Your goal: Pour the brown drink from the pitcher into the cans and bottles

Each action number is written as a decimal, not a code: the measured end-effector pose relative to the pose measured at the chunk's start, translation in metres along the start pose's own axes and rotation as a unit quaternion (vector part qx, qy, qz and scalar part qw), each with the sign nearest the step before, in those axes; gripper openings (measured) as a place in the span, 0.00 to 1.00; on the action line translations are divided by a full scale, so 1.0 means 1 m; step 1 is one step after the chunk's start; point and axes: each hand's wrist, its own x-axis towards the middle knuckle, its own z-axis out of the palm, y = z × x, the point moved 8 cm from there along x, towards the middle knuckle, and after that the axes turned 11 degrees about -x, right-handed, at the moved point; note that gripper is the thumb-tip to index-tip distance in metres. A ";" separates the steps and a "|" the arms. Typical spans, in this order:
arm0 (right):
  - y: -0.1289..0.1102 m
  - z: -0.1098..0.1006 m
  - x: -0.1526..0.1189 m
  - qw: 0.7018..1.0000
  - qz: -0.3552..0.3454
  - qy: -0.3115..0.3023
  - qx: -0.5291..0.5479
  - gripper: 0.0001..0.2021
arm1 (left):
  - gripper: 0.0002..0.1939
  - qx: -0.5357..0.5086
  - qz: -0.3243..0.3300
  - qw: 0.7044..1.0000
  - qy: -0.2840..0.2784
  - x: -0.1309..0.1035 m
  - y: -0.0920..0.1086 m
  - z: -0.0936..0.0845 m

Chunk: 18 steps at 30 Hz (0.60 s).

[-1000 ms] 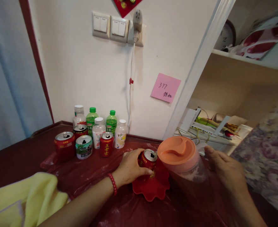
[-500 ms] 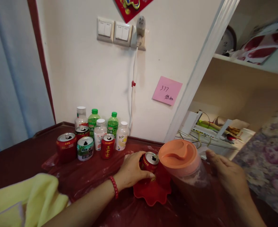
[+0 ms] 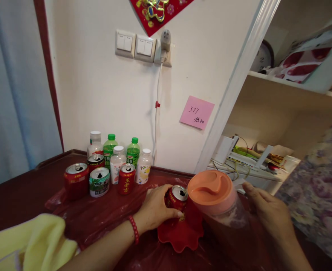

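My left hand is wrapped round a red drink can with an opened top. The can is over a red scalloped dish, whose front edge shows below it. In my right hand is the handle of a clear pitcher with an orange lid. The pitcher leans toward the can, and its spout is right beside the can's rim. I cannot make out whether liquid is passing between them. The pitcher's lower part is dark and blurred.
At the back left stand red cans, a green-and-white can, green-capped bottles and white-capped bottles. A yellow towel lies front left. Red plastic film covers part of the table. Shelves are to the right.
The view has tilted up slightly, so things sit lower in the picture. Both hands keep their holds, and the can and pitcher stay close together.
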 end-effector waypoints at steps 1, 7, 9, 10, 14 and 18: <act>0.000 0.001 -0.001 1.000 0.011 -0.003 0.006 0.32 | 0.41 0.000 -0.003 1.000 -0.001 0.000 0.000 0.000; 0.000 0.002 -0.003 0.999 0.034 -0.009 0.028 0.31 | 0.40 -0.003 -0.005 1.000 0.002 0.000 0.000 -0.001; 0.000 0.002 -0.003 0.999 0.035 -0.008 0.026 0.31 | 0.40 -0.003 -0.002 1.000 0.002 0.000 0.000 -0.001; 0.001 0.002 -0.003 0.999 0.035 -0.008 0.024 0.31 | 0.40 -0.002 -0.001 1.000 0.003 0.000 -0.001 0.000; 0.002 0.002 -0.001 1.000 0.025 -0.010 0.013 0.30 | 0.41 0.001 0.002 1.000 0.005 0.000 -0.001 -0.001; 0.004 0.003 -0.002 0.999 0.031 -0.010 0.030 0.31 | 0.41 0.001 0.001 1.000 0.006 0.000 -0.001 -0.001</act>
